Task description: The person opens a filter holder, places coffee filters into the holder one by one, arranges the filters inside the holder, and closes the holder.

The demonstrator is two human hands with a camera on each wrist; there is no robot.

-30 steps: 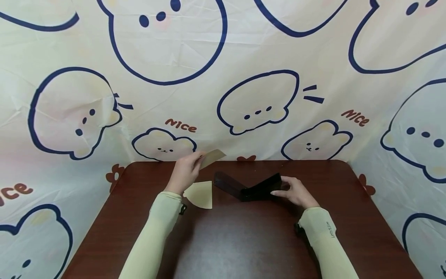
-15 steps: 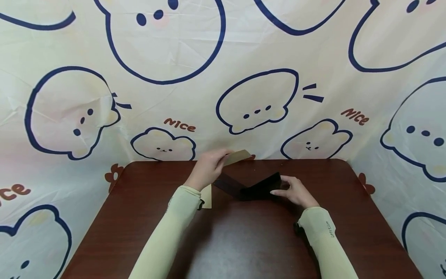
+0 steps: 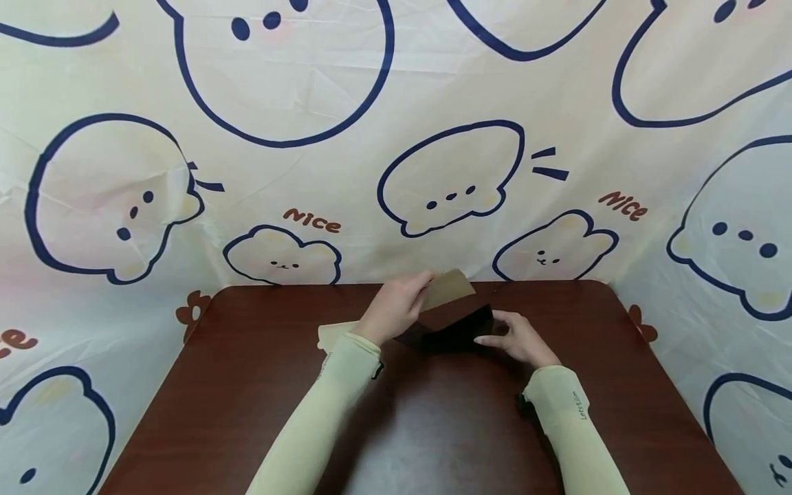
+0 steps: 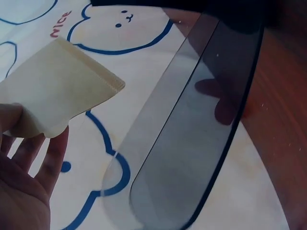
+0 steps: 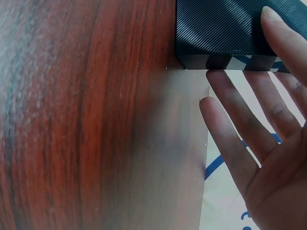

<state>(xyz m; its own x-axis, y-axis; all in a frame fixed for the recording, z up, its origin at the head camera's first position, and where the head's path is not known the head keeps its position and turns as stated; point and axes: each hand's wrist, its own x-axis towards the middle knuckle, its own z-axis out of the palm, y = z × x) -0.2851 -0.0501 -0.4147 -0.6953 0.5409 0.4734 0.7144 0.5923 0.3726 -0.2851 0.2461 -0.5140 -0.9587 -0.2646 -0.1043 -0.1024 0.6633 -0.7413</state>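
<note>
My left hand (image 3: 396,306) pinches a tan paper coffee filter (image 3: 450,289) by one edge, thumb on one face and fingers on the other. The crimped seam of the filter shows in the left wrist view. It hangs in the air above and behind a black box (image 3: 460,331) with a ribbed surface. A smoky see-through lid (image 4: 182,143) stands swung out from the box on its left side. My right hand (image 3: 520,338) holds the box at its right end, thumb on the near ribbed side and fingertips at the other edge, keeping it tilted.
A second paper filter (image 3: 334,335) lies on the dark wooden table (image 3: 433,426), partly hidden behind my left wrist. A white cloth (image 3: 334,179) printed with cartoon bears hangs behind the table's far edge and along both sides.
My left hand has carried the paper filter rightward, from over the left part of the table to above the box. The right hand and box stay about where they were.
</note>
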